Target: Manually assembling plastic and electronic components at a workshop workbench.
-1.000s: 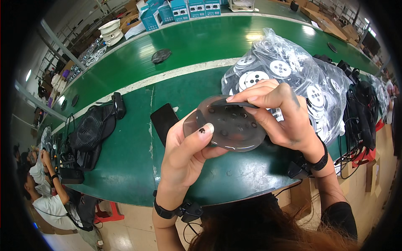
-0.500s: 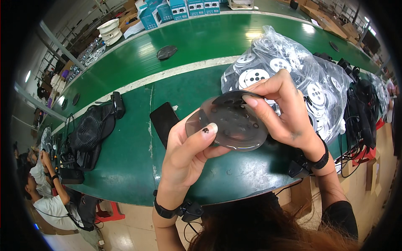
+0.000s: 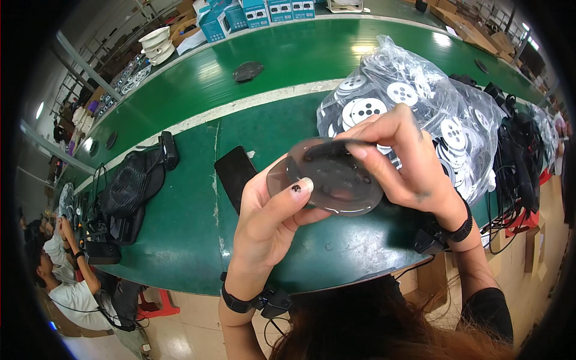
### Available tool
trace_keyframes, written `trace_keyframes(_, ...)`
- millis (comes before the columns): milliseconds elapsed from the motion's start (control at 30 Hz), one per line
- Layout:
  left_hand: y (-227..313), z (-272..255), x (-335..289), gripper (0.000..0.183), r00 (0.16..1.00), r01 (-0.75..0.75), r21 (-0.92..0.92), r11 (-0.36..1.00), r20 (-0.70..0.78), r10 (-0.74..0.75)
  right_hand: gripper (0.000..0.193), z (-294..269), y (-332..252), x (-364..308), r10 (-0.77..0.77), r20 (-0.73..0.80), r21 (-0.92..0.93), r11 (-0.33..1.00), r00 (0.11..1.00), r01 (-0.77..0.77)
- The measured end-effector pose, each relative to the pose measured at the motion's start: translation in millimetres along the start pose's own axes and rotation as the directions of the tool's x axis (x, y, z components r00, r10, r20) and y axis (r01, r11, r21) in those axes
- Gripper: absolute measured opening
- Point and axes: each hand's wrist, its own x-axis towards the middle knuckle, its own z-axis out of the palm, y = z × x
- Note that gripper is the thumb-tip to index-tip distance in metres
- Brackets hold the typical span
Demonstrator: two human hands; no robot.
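Green worktop (image 3: pixel 174 228) is bordered on its far side by a pale strip (image 3: pixel 264 102) and a green belt (image 3: pixel 300 63). Above the worktop, a smoky translucent disc (image 3: pixel 359 203) is held up between both hands. Its left rim is gripped by the left hand (image 3: pixel 264 219), closed, thumb on top, fingers under. At its far right edge, a dark layer (image 3: pixel 327 171) is pinched between thumb and finger of the right hand (image 3: pixel 414 165); whether the layer is fully separate from the disc cannot be told. Step in hand, as judged: layer edge being worked, disc braced. Next move seems to call for a firm left hold and a light right pinch, no bending. Just beyond the left hand, a black phone (image 3: pixel 235 171) is partly covered. Beyond the right hand, white perforated discs (image 3: pixel 402 93) are held in a clear bag (image 3: pixel 384 51). Farther out, a dark round piece (image 3: pixel 248 71) is carried on the belt; blue boxes (image 3: pixel 257 15) are stacked past it.
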Motion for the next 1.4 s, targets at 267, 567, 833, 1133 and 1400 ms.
trace_keyframes(267, 4.0, 0.4, -1.8, 0.063, 0.995, -0.049, -0.002, 0.999, 0.082, 0.049, 0.015, -14.5, 2.3, 1.4, -0.352, 0.156, -0.078, 0.927, 0.923, 0.366)
trace_keyframes(567, -3.3, -7.6, 2.6, 0.074, 0.969, -0.218, 0.069, 0.974, 0.137, 0.207, 0.020, -27.3, -15.3, -3.2, -0.411, 0.302, -0.277, 0.825, 0.860, 0.492)
trace_keyframes(833, -3.3, -9.1, 4.5, 0.077, 0.976, -0.206, 0.089, 0.975, 0.093, 0.198, 0.029, -30.7, -18.3, -3.8, -0.415, 0.352, -0.289, 0.804, 0.839, 0.520)
trace_keyframes(1133, -9.8, -5.4, 9.1, 0.080, 0.970, -0.234, 0.187, 0.954, -0.020, 0.242, 0.035, -24.5, -8.1, 4.2, 0.187, 0.246, 0.361, 0.893, 0.951, -0.269)
trace_keyframes(1400, -17.1, -12.9, 20.9, 0.052, 0.955, -0.294, 0.319, 0.901, 0.052, 0.293, 0.026, -5.8, 0.0, 4.7, 0.334, 0.350, 0.439, 0.767, 0.875, -0.468)
